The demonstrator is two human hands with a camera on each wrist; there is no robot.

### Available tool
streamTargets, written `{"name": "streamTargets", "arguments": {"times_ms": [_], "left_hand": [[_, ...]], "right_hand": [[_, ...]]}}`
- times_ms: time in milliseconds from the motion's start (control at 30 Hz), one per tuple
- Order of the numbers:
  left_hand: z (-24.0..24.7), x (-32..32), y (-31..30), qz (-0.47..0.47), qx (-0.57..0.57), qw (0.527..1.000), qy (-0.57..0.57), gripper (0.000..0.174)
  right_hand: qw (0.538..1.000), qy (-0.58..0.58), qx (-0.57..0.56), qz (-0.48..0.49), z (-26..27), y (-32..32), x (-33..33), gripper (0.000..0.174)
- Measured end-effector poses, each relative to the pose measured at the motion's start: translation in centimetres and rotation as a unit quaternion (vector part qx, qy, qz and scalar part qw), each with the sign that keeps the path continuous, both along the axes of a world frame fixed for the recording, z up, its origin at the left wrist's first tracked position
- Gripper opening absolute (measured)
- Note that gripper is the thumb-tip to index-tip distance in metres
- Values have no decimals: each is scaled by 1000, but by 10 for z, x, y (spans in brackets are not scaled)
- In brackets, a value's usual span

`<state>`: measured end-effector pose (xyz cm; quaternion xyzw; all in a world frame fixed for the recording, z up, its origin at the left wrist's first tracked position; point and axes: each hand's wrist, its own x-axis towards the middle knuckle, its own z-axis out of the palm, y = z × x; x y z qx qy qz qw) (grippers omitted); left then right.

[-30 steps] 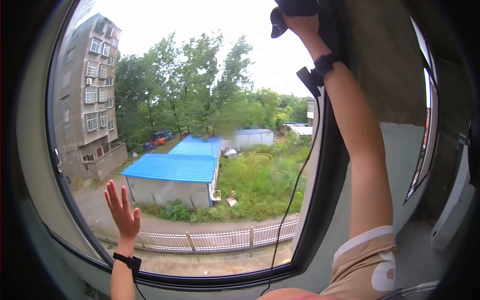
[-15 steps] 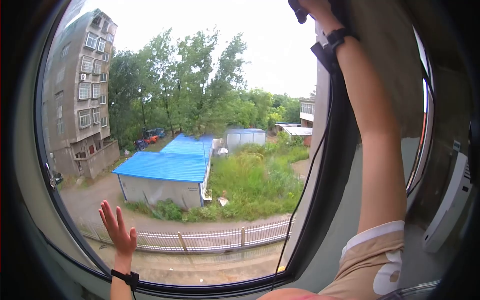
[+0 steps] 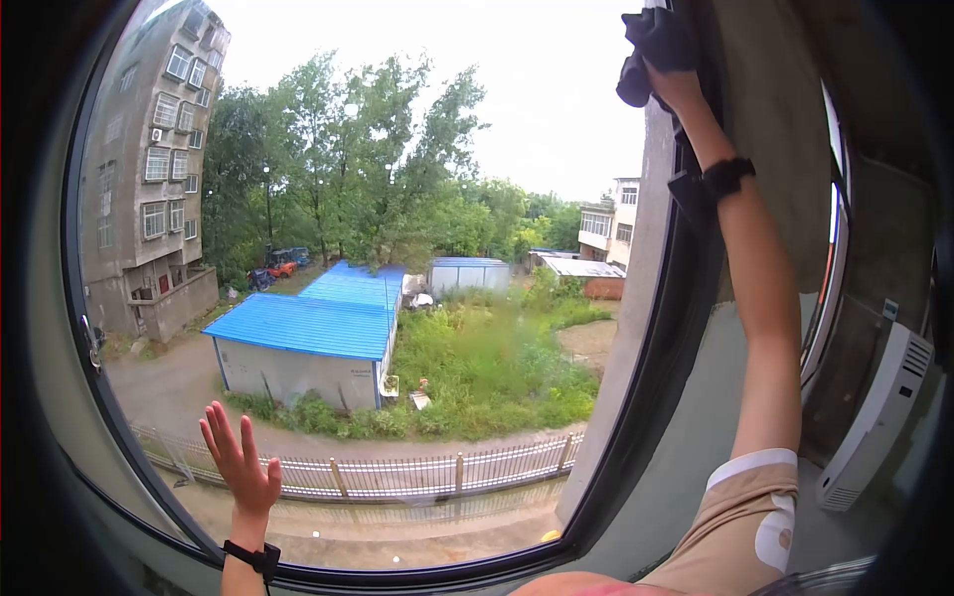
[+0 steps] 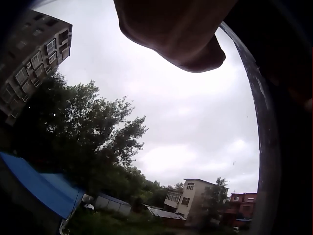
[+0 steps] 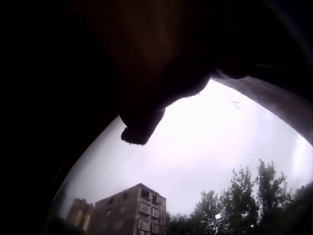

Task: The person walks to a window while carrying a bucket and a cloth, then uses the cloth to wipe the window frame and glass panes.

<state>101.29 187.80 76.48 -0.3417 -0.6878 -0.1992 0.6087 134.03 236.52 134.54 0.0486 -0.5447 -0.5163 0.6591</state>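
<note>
High at the window's upper right, my right hand [image 3: 679, 87] holds a black cloth [image 3: 664, 42] over the edge of the glass, beside the dark frame [image 3: 664, 283]. The cloth covers most of the fingers. In the right wrist view the cloth [image 5: 142, 131] is a dark shape with a fuzzy edge against the sky. My left hand [image 3: 241, 467] is raised at the lower left of the window glass [image 3: 527, 119], fingers straight and thumb apart, holding nothing. Its underside [image 4: 171, 34] fills the top of the left wrist view.
A metal latch [image 3: 94, 346] sits on the left side of the frame. A white upright unit [image 3: 874, 422] stands indoors at the right. Through the glass are a blue-roofed shed [image 3: 298, 328], a fence [image 3: 397, 477], trees and a tall building [image 3: 154, 189].
My right hand and the cloth have moved right and somewhat down, closer to the frame's right side. The head view has turned a little right. My left hand stays raised and open.
</note>
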Motion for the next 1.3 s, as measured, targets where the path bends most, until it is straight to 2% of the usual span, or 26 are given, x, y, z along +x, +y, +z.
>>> {"name": "streamTargets", "arguments": {"times_ms": [67, 100, 133, 167, 200, 233, 300, 367, 400, 467, 500, 533, 567, 633, 733, 767, 833, 867, 900, 933, 967, 1033, 1067, 1167, 1233, 1300], "left_hand": [[2, 1, -2, 3, 1, 1000, 1, 69], [2, 1, -1, 2, 0, 1000, 0, 69], [2, 1, 1, 1, 3, 1000, -1, 69], [0, 0, 2, 7, 8, 1000, 0, 69], [-1, -1, 5, 3, 8, 1000, -1, 69], [0, -1, 4, -1, 8, 1000, -2, 69], [1, 1, 3, 4, 14, 1000, -9, 69], [1, 1, 4, -7, 5, 1000, -12, 70], [1, 1, 5, -12, 5, 1000, -10, 70], [-1, -2, 4, 3, 4, 1000, -3, 70], [-1, -3, 3, -2, -1, 1000, -1, 70], [-1, -3, 2, 1, 2, 1000, -2, 71], [0, -2, 2, 6, 5, 1000, -3, 71], [3, 0, 0, 7, -5, 1000, 3, 70], [1, -2, 3, 10, 4, 1000, 1, 70], [1, -2, 2, 8, 2, 1000, 1, 71], [1, -2, 0, 14, 0, 1000, -2, 71], [1, -2, 1, 8, 1, 1000, 0, 71], [1, -2, 2, 4, 4, 1000, 1, 70], [1, -2, 3, 2, 6, 1000, 0, 70], [1, -2, 3, 12, 12, 1000, -4, 70], [0, -1, 5, -6, 10, 1000, -7, 71], [0, -1, 6, -8, 11, 1000, -11, 71], [0, -2, 10, -10, 13, 1000, -9, 70], [-2, -1, 12, -6, 22, 1000, -13, 70], [-2, 0, 13, -25, 6, 999, -21, 70]], "right_hand": [[992, 0, -71, -101, 31, 7, -7, 31], [997, 54, -48, -23, 55, 12, -19, 11], [992, 108, -21, 57, 64, 0, -26, 28], [992, 108, -17, 63, 68, -10, -27, 28], [971, 66, -193, 124, 76, -21, -24, 21], [915, 19, -361, 180, 79, -38, -25, 15], [980, 90, -99, 146, 97, -4, -51, 18], [985, 74, -35, 149, 65, -33, -61, 17], [976, -13, -51, 213, 60, -48, -75, 16], [911, -195, -78, 354, 61, -74, -111, 13], [971, -38, 138, 193, 52, -80, -139, 19], [959, -108, -49, 257, 27, -126, -139, 21], [905, -170, -233, 312, 6, -165, -127, 24], [957, -85, -161, 225, 19, -147, -135, 29], [956, -20, -139, 258, 42, -100, -126, 40], [972, 38, -96, 209, 67, -59, -127, 44], [941, 53, -220, 252, 62, -46, -87, 37], [959, 82, -158, 220, 77, -10, -77, 27], [974, 26, 181, 134, 53, -36, -37, 18], [983, 19, -74, 166, 46, -26, -32, 28], [933, 50, -325, 144, 40, -14, -29, 40], [962, 14, -149, 227, 67, 23, -33, 36], [983, 106, -100, 113, 71, 11, -32, 35], [974, 86, -198, 63, 76, -19, -42, 33], [978, 115, -116, 130, 87, -32, -76, 31], [983, 61, -157, 75, 87, -72, -86, 29]]}}
